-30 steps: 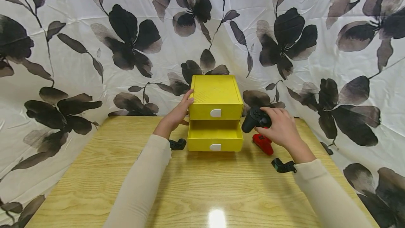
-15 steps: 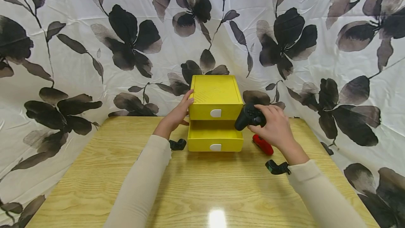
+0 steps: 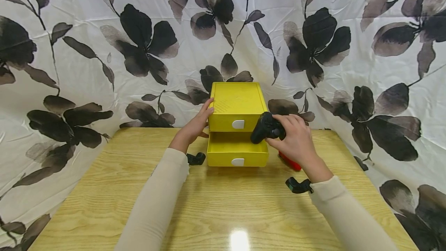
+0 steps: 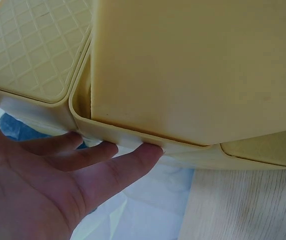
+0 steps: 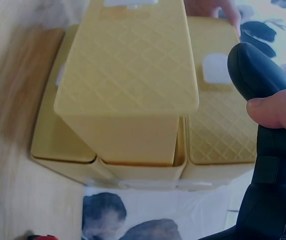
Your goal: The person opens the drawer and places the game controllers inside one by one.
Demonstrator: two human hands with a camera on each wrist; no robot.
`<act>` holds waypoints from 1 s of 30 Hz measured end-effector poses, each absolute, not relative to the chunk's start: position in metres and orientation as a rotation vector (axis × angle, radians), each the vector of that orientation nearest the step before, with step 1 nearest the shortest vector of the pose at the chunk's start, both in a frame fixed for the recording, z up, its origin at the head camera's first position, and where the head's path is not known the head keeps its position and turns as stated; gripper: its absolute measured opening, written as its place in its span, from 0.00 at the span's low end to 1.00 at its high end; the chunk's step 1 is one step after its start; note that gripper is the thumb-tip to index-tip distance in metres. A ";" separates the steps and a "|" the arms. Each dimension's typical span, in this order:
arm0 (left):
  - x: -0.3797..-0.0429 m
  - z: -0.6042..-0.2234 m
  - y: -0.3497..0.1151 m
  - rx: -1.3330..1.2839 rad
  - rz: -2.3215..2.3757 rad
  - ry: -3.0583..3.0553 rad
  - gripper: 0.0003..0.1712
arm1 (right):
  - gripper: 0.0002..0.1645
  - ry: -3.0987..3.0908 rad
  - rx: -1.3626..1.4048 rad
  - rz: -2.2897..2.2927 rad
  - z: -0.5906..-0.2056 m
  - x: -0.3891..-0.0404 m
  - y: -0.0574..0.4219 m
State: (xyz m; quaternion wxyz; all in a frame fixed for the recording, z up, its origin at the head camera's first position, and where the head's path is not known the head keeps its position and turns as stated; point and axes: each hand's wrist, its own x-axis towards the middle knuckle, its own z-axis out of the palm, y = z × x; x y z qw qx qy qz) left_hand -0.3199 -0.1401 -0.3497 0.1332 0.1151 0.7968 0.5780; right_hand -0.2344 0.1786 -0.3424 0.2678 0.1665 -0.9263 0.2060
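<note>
A small yellow drawer unit stands at the back of the table, its lower drawer pulled out and the bay above it showing yellow inside. My left hand rests against the unit's left side; in the left wrist view its fingers lie extended along the casing. With thumb and fingers, my right hand grips a black game controller over the right part of the pulled-out drawer, in front of the upper drawer's face. The right wrist view shows one handle of the controller beside the drawers.
A red game controller lies on the wooden table right of the unit, partly hidden behind my right hand. Black wrist devices project from both forearms. A flower-patterned cloth hangs right behind the unit.
My right hand has carried the black controller leftward, from beside the unit to over the lower drawer, covering more of the red controller. The left hand has stayed in place.
</note>
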 end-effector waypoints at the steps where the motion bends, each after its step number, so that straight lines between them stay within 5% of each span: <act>1: -0.320 -0.350 -0.140 0.333 1.678 2.310 0.32 | 0.43 -2.494 0.453 0.555 -0.342 -0.234 0.178; 30: -0.297 -0.323 -0.137 0.327 1.650 2.270 0.33 | 0.41 -2.430 0.540 0.605 -0.340 -0.234 0.137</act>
